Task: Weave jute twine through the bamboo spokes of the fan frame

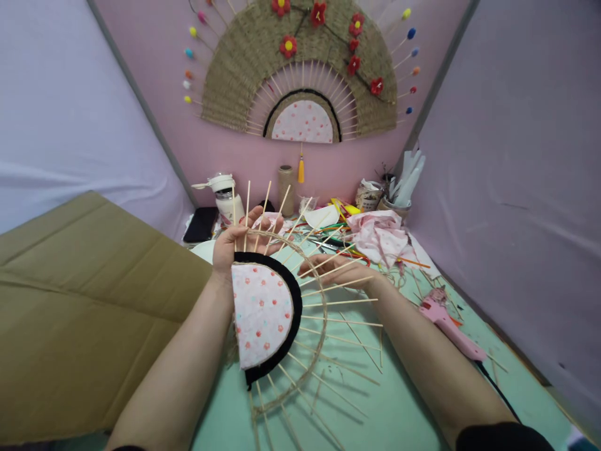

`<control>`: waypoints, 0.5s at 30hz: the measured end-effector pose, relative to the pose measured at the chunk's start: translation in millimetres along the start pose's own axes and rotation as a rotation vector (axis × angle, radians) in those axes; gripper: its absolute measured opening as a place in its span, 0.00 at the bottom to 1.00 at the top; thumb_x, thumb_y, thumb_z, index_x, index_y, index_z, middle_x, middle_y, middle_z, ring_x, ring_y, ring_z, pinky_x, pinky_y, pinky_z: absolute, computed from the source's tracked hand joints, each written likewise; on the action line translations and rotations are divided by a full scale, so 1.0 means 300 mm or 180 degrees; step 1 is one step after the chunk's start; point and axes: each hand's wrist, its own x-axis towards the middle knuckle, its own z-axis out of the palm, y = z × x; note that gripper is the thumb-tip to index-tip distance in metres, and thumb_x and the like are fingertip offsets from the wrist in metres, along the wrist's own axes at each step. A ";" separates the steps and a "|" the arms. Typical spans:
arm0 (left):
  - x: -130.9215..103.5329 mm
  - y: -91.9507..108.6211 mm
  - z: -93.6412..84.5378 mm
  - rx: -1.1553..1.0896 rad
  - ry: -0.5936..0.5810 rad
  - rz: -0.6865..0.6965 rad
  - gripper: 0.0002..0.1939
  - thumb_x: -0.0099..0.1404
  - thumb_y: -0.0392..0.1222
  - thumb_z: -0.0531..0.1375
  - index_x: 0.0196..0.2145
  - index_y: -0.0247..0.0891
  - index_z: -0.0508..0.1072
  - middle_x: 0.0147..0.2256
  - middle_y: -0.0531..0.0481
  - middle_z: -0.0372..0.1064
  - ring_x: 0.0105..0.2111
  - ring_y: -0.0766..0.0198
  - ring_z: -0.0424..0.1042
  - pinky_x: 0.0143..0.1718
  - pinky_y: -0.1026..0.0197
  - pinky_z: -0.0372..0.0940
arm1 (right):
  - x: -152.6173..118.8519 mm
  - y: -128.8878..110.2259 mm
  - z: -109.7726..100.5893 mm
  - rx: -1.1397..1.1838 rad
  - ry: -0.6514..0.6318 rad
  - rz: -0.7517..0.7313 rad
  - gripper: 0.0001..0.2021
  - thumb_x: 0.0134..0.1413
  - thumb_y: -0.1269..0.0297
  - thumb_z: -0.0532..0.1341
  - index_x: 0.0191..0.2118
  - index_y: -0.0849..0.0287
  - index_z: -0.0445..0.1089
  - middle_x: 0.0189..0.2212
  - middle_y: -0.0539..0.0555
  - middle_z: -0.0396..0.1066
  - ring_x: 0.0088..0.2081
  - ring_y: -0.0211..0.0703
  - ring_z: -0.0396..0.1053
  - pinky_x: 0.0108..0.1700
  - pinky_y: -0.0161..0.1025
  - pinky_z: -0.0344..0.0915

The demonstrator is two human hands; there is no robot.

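Note:
A half-round fan frame (263,313) is held up on its side, with flowered white cloth, a black rim and thin wooden sticks fanning to the right. Twine (323,313) runs in an arc across the sticks. My left hand (244,238) grips the frame's upper end, fingers behind the top sticks. Behind the sticks on the right side, my right hand (333,269) reaches in with its fingers extended, at or close to the sticks; whether it touches them is unclear.
Cardboard (94,313) lies at left. A pink glue gun (451,326) rests at right. Behind are a phone (201,224), a white bottle (228,197), scissors (352,254) and pink cloth (378,235). A finished fan (235,81) hangs on the wall.

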 end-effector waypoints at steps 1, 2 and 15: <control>-0.001 0.001 0.002 0.0004 0.0043 -0.0006 0.20 0.52 0.30 0.52 0.42 0.38 0.73 0.31 0.45 0.72 0.49 0.49 0.70 0.49 0.36 0.64 | 0.005 -0.004 0.007 0.0054 0.0129 -0.0137 0.21 0.42 0.64 0.70 0.46 0.54 0.71 0.48 0.54 0.71 0.51 0.46 0.65 0.52 0.42 0.59; -0.001 0.001 0.004 0.0005 0.0081 -0.0020 0.20 0.52 0.30 0.52 0.42 0.38 0.73 0.31 0.45 0.72 0.49 0.49 0.71 0.49 0.36 0.64 | 0.010 -0.007 0.016 0.0110 0.0232 -0.0248 0.21 0.43 0.65 0.70 0.46 0.53 0.71 0.49 0.54 0.70 0.53 0.47 0.64 0.53 0.42 0.59; 0.060 -0.070 -0.077 -0.0570 0.0388 0.0126 0.18 0.54 0.29 0.53 0.41 0.37 0.73 0.33 0.46 0.74 0.47 0.52 0.73 0.49 0.43 0.67 | 0.038 -0.047 0.070 0.1714 0.0686 -0.0232 0.15 0.41 0.64 0.69 0.37 0.60 0.71 0.18 0.41 0.44 0.18 0.28 0.39 0.16 0.26 0.35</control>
